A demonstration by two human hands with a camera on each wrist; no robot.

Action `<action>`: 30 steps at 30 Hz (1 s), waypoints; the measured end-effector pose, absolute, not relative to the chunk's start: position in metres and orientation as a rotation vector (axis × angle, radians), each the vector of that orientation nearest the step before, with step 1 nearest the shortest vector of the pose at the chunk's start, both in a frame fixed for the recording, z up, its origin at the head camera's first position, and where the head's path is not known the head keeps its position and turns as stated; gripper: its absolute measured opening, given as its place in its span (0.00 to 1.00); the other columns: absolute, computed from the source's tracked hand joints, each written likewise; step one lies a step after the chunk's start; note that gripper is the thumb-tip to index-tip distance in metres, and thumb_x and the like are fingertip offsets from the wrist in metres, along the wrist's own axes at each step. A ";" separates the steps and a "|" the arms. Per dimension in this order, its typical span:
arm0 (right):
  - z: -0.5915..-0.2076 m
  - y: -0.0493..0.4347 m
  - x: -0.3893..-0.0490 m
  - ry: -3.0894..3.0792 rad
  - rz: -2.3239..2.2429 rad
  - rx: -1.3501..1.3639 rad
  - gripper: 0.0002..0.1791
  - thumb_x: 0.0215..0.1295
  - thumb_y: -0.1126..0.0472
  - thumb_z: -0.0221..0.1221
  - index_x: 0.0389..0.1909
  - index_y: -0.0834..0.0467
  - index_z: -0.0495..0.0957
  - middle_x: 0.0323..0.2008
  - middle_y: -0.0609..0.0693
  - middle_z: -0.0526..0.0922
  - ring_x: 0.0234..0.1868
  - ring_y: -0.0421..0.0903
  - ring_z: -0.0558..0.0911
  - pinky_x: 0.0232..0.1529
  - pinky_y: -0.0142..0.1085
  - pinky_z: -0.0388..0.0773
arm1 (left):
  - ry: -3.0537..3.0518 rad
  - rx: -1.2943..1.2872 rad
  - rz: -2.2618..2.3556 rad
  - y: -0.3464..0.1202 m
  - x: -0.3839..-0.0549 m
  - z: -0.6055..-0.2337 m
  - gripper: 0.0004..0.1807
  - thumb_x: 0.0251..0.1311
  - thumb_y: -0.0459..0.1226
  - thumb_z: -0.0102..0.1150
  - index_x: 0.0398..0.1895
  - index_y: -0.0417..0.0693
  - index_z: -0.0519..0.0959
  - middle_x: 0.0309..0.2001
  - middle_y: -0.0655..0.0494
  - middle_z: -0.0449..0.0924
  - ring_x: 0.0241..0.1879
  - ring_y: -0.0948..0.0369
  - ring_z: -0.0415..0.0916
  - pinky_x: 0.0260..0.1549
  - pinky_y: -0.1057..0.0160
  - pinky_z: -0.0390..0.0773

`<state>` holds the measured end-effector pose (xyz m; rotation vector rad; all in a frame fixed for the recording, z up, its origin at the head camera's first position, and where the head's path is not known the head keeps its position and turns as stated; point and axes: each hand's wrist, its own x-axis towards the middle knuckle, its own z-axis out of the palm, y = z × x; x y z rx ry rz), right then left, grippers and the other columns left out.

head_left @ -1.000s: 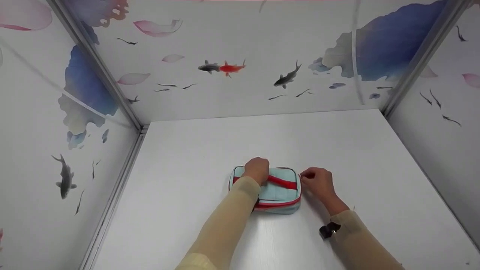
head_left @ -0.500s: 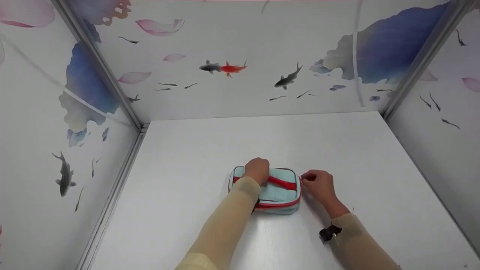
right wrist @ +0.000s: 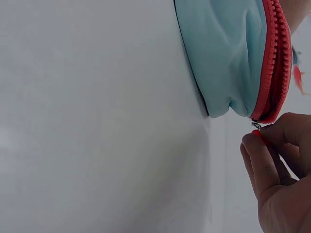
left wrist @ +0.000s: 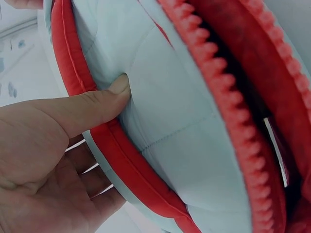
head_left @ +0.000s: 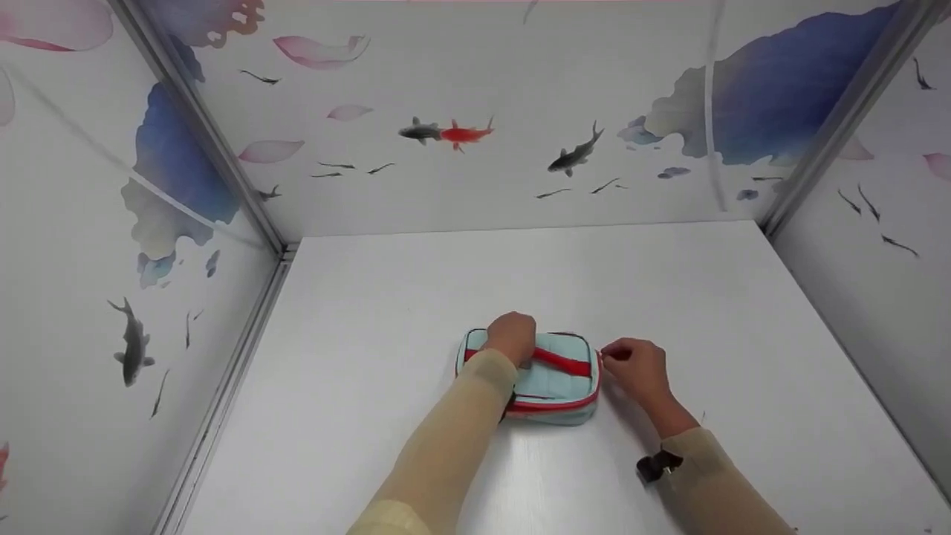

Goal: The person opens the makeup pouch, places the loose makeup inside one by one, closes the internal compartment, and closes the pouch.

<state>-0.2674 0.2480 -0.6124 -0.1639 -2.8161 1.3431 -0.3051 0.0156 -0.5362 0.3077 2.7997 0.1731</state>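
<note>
A small light-blue zippered bag [head_left: 553,386] with red trim lies on the white table. My left hand [head_left: 511,338] holds it at the red strap [left wrist: 141,177] across its top. In the left wrist view the thumb [left wrist: 104,104] reaches over the strap and presses the quilted lid, while the other fingers go behind. The red zipper teeth [left wrist: 228,97] stand apart there, showing a dark gap with a pale sliver inside. At the bag's right end my right hand [head_left: 637,368] pinches the red zipper pull [right wrist: 256,132] between thumb and fingertips, just below the metal slider.
The white table [head_left: 356,334] is enclosed by white panels [head_left: 475,186] printed with fish, petals and blue leaves. Metal posts [head_left: 256,200] stand at the corners. A black device [head_left: 657,467] sits at the right wrist.
My right hand has moved slightly down and to the right along the bag's right end, still pinching the zipper pull. The left hand stays on the strap; the bag barely shifts.
</note>
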 end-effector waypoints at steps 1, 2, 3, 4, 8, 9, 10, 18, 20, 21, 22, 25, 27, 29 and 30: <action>-0.612 0.248 -0.266 -2.810 1.339 -0.148 0.09 0.69 0.63 0.65 0.45 0.58 0.90 0.44 0.56 0.90 0.45 0.53 0.83 0.46 0.37 0.83 | 2.802 0.317 0.163 0.016 -0.305 -0.536 0.21 0.62 0.36 0.75 0.58 0.46 0.85 0.55 0.51 0.88 0.56 0.55 0.82 0.64 0.54 0.81; -0.612 0.249 -0.265 -2.804 1.334 -0.135 0.08 0.69 0.63 0.65 0.45 0.58 0.90 0.43 0.56 0.90 0.45 0.53 0.83 0.46 0.37 0.83 | 2.803 0.328 0.151 0.016 -0.306 -0.536 0.20 0.62 0.36 0.75 0.58 0.46 0.85 0.55 0.51 0.88 0.57 0.55 0.82 0.64 0.54 0.81; -0.612 0.249 -0.265 -2.798 1.329 -0.125 0.08 0.69 0.63 0.64 0.44 0.58 0.90 0.43 0.56 0.90 0.44 0.53 0.83 0.45 0.36 0.82 | 2.807 0.337 0.141 0.015 -0.306 -0.536 0.20 0.62 0.37 0.76 0.57 0.45 0.86 0.55 0.51 0.88 0.57 0.55 0.82 0.63 0.54 0.82; -0.612 0.249 -0.264 -2.791 1.325 -0.114 0.08 0.69 0.64 0.64 0.44 0.58 0.90 0.42 0.56 0.90 0.44 0.53 0.83 0.45 0.36 0.82 | 2.809 0.342 0.133 0.015 -0.306 -0.536 0.20 0.61 0.37 0.76 0.56 0.45 0.86 0.55 0.51 0.88 0.57 0.55 0.82 0.63 0.54 0.82; -0.612 0.250 -0.262 -2.797 1.318 -0.093 0.09 0.69 0.63 0.63 0.44 0.58 0.90 0.42 0.56 0.90 0.43 0.52 0.82 0.44 0.36 0.81 | 2.806 0.345 0.128 0.014 -0.306 -0.535 0.17 0.63 0.36 0.75 0.55 0.45 0.87 0.54 0.51 0.88 0.56 0.56 0.82 0.62 0.55 0.82; -0.612 0.250 -0.262 -2.798 1.318 -0.101 0.09 0.69 0.63 0.63 0.43 0.58 0.90 0.42 0.55 0.90 0.43 0.52 0.82 0.44 0.36 0.81 | 2.807 0.343 0.129 0.014 -0.306 -0.535 0.16 0.64 0.36 0.74 0.54 0.45 0.87 0.54 0.51 0.88 0.56 0.56 0.82 0.62 0.55 0.82; -0.612 0.250 -0.261 -2.800 1.317 -0.105 0.09 0.69 0.63 0.63 0.43 0.58 0.90 0.42 0.55 0.90 0.43 0.52 0.82 0.45 0.36 0.81 | 2.807 0.339 0.133 0.014 -0.306 -0.535 0.16 0.65 0.36 0.72 0.54 0.45 0.87 0.54 0.51 0.88 0.55 0.56 0.82 0.62 0.55 0.82; -0.614 0.250 -0.259 -2.790 1.305 -0.087 0.08 0.68 0.64 0.64 0.43 0.58 0.90 0.41 0.55 0.90 0.42 0.52 0.82 0.45 0.38 0.81 | 2.807 0.329 0.146 0.014 -0.306 -0.536 0.13 0.70 0.36 0.66 0.56 0.45 0.86 0.54 0.51 0.88 0.55 0.57 0.82 0.62 0.55 0.82; -0.615 0.251 -0.259 -2.785 1.300 -0.081 0.08 0.68 0.64 0.64 0.43 0.58 0.90 0.41 0.55 0.90 0.43 0.52 0.82 0.45 0.38 0.81 | 2.807 0.330 0.148 0.014 -0.306 -0.537 0.14 0.70 0.36 0.67 0.57 0.45 0.86 0.54 0.51 0.88 0.55 0.56 0.82 0.63 0.55 0.82; -0.615 0.251 -0.259 -2.784 1.298 -0.082 0.08 0.68 0.64 0.64 0.43 0.58 0.90 0.41 0.55 0.91 0.43 0.52 0.82 0.45 0.38 0.81 | 2.807 0.329 0.149 0.014 -0.306 -0.537 0.15 0.69 0.36 0.68 0.57 0.45 0.85 0.55 0.51 0.88 0.55 0.56 0.82 0.63 0.55 0.82; -0.616 0.251 -0.259 -2.782 1.298 -0.081 0.08 0.68 0.64 0.64 0.43 0.58 0.90 0.41 0.55 0.91 0.43 0.52 0.83 0.45 0.38 0.81 | 2.806 0.328 0.151 0.014 -0.306 -0.537 0.15 0.69 0.36 0.68 0.57 0.45 0.85 0.55 0.51 0.88 0.55 0.56 0.82 0.63 0.55 0.81; -0.616 0.250 -0.259 -2.775 1.283 -0.078 0.08 0.68 0.65 0.64 0.42 0.58 0.90 0.40 0.55 0.91 0.42 0.51 0.83 0.45 0.37 0.81 | 2.809 0.327 0.150 0.014 -0.305 -0.536 0.16 0.67 0.36 0.70 0.57 0.46 0.85 0.55 0.51 0.88 0.55 0.56 0.82 0.63 0.55 0.81; -0.616 0.250 -0.259 -2.773 1.276 -0.082 0.08 0.68 0.65 0.64 0.42 0.58 0.90 0.40 0.55 0.91 0.42 0.51 0.83 0.44 0.36 0.81 | 2.806 0.327 0.149 0.014 -0.305 -0.537 0.16 0.67 0.36 0.71 0.57 0.45 0.85 0.55 0.51 0.88 0.55 0.56 0.82 0.63 0.55 0.82; -0.616 0.249 -0.258 -2.773 1.275 -0.081 0.08 0.68 0.64 0.64 0.42 0.58 0.90 0.40 0.55 0.91 0.42 0.51 0.83 0.43 0.35 0.81 | 2.806 0.333 0.139 0.014 -0.306 -0.537 0.16 0.67 0.36 0.71 0.57 0.45 0.86 0.55 0.51 0.88 0.55 0.56 0.82 0.63 0.55 0.82; -0.616 0.249 -0.258 -2.770 1.275 -0.086 0.08 0.68 0.64 0.64 0.42 0.58 0.90 0.40 0.55 0.91 0.42 0.51 0.83 0.43 0.35 0.81 | 2.808 0.338 0.133 0.014 -0.307 -0.537 0.15 0.67 0.36 0.70 0.56 0.45 0.86 0.55 0.51 0.88 0.55 0.56 0.82 0.62 0.55 0.82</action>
